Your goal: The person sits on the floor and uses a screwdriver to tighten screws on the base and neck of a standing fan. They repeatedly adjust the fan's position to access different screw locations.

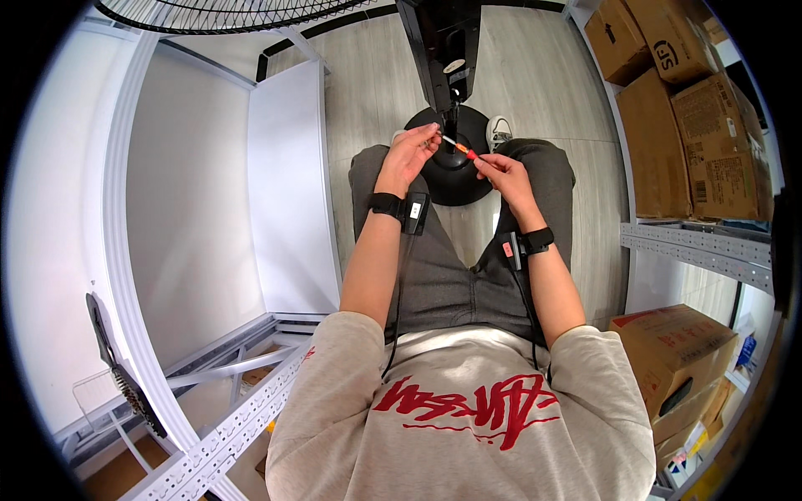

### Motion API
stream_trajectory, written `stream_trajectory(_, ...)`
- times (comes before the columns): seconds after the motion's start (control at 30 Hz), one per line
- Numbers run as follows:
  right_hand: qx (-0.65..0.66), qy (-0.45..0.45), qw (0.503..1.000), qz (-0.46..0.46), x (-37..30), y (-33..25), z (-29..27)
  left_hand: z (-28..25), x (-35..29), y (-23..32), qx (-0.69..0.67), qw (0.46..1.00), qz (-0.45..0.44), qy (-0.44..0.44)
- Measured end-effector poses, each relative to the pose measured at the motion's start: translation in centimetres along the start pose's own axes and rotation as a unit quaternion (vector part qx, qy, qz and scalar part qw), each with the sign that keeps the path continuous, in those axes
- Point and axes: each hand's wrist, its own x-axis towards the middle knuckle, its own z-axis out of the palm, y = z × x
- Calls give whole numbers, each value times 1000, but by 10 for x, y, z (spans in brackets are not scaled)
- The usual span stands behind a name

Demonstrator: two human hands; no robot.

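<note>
"Grey shirt [459,367] is foremost. Screwdriver [463,149] position?"
"Over the round base [455,187], gripped by fingers of the right hand [507,178]."
"Left hand [409,157]?"
"Fingers bend near the screwdriver's tip; grip cannot be confirmed."

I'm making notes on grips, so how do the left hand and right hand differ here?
The right hand pinches the screwdriver at its red handle end, while the left hand has its fingertips by the metal end; whether they touch it is unclear. The left hand sits slightly higher in the picture than the right. The left wrist box has a white label, the right wrist box a reddish one. Both wrists wear black straps.
</note>
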Motion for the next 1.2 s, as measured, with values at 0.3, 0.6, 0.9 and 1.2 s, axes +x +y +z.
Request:
stream_trajectory(0.3,35,-13,999,17,-3,-3,-1,1,-1,3,19,999,11,-28)
stream_trajectory(0.6,48,-27,998,6,-2,-6,-1,9,-1,2,-42,998,23,-45)
stream_trajectory(0.9,25,-3,1000,-5,0,-2,2,5,2,-1,-62,997,9,-38)
stream_trajectory(1.2,-65,60,994,-70,-5,-11,6,8,3,-3,-39,999,18,-3)
